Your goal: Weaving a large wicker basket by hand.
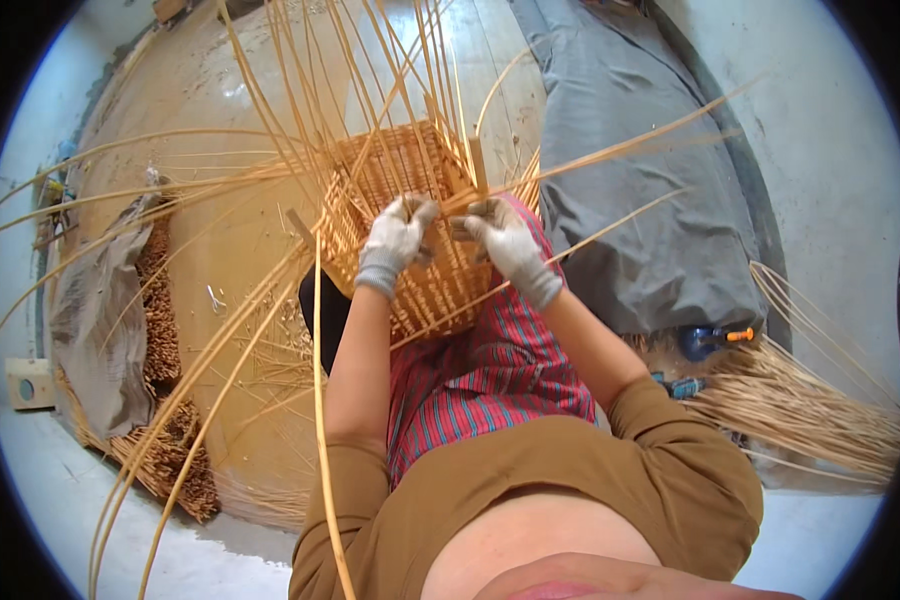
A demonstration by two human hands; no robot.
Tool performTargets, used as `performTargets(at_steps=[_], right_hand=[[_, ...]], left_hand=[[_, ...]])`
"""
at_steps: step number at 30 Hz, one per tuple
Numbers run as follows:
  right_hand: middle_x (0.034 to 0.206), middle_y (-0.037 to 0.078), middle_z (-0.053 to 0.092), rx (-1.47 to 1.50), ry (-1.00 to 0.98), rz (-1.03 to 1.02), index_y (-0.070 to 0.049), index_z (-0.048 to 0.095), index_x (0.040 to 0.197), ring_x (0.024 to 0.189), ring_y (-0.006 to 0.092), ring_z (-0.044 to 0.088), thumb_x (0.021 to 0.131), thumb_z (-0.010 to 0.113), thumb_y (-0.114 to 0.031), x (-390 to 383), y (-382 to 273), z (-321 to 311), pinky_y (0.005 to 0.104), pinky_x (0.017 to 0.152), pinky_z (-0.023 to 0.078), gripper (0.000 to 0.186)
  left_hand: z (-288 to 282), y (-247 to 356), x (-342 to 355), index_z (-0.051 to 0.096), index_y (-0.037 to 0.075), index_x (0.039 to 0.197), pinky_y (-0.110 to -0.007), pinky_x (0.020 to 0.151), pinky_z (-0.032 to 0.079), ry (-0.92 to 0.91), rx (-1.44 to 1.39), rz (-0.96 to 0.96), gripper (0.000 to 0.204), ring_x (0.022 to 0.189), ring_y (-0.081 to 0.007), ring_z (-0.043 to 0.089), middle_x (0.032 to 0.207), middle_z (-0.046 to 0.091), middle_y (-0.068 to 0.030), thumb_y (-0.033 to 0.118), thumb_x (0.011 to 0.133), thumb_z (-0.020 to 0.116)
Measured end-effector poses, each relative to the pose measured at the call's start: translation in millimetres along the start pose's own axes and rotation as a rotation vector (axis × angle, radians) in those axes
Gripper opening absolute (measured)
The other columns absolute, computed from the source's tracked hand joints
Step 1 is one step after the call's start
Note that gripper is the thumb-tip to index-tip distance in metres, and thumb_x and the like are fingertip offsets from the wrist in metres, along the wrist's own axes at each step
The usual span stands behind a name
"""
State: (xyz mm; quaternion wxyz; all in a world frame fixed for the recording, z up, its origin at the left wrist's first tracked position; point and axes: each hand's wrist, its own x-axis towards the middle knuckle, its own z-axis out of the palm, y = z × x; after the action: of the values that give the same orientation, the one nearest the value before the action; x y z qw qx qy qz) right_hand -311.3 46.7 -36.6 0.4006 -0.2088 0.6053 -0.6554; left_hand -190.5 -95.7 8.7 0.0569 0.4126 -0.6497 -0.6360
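A woven wicker basket rests in my lap, tilted so that its inside shows. Long, pale rods fan out from its sides in many directions. My left hand, in a grey-white work glove, is over the basket's middle, its fingers closed around a wicker rod. Beside it on the right, my gloved right hand is curled at the basket's right side, with its fingertips closed on a wicker rod that runs out to the upper right. Both hands partly hide the weave beneath them.
A striped red apron covers my lap. Grey cloth lies over a pile at right, with a bundle of loose rods and a blue tool with an orange tip nearby. Bundled stalks lie at left. Scissors and scraps dot the floor.
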Motion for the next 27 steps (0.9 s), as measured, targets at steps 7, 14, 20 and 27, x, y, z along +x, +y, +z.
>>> performTargets(at_steps=[7, 14, 20, 27], right_hand=[[0.109, 0.019, 0.068, -0.567, 0.083, -0.891, -0.008, 0.048, 0.135, 0.096, 0.032, 0.069, 0.096, 0.06, -0.006, 58, -70, 41, 0.0379, 0.086, 0.056, 0.041], [0.083, 0.015, 0.071, -0.495, 0.321, -0.797, -0.005, 0.046, 0.133, 0.075, 0.0258, 0.071, 0.097, 0.055, -0.005, 50, -96, 29, 0.034, 0.067, 0.055, 0.037], [0.076, 0.012, 0.07, 0.046, 0.308, -0.437, -0.002, 0.053, 0.114, 0.071, 0.0216, 0.069, 0.106, 0.048, -0.014, 22, -42, -19, 0.0329, 0.074, 0.056, 0.016], [0.087, 0.014, 0.068, -0.403, 0.28, -0.556, -0.002, 0.059, 0.101, 0.079, 0.0238, 0.069, 0.104, 0.05, -0.02, 1, -25, -58, 0.0331, 0.073, 0.057, 0.02]], left_hand=[[18, -16, 3, 0.064, 0.003, 0.1, -0.031, 0.048, 0.058, 0.154, -0.12, 0.116, 0.033, 0.052, -0.0194, 0.067, 0.081, 0.067, -0.0067, 0.035, 0.101, 0.06], [20, -16, 7, 0.06, 0.001, 0.108, -0.033, 0.04, 0.055, 0.171, -0.18, 0.013, 0.037, 0.047, -0.0205, 0.065, 0.08, 0.066, -0.0112, 0.037, 0.101, 0.059], [-25, -10, 50, 0.048, 0.007, 0.129, -0.032, 0.055, 0.051, 0.32, 0.531, 0.487, 0.041, 0.067, -0.0153, 0.066, 0.088, 0.067, -0.0122, 0.037, 0.102, 0.058], [18, 36, 4, 0.047, 0.007, 0.135, -0.031, 0.06, 0.05, 0.236, -0.264, 0.402, 0.041, 0.068, -0.0135, 0.061, 0.091, 0.061, -0.0046, 0.026, 0.101, 0.061]])
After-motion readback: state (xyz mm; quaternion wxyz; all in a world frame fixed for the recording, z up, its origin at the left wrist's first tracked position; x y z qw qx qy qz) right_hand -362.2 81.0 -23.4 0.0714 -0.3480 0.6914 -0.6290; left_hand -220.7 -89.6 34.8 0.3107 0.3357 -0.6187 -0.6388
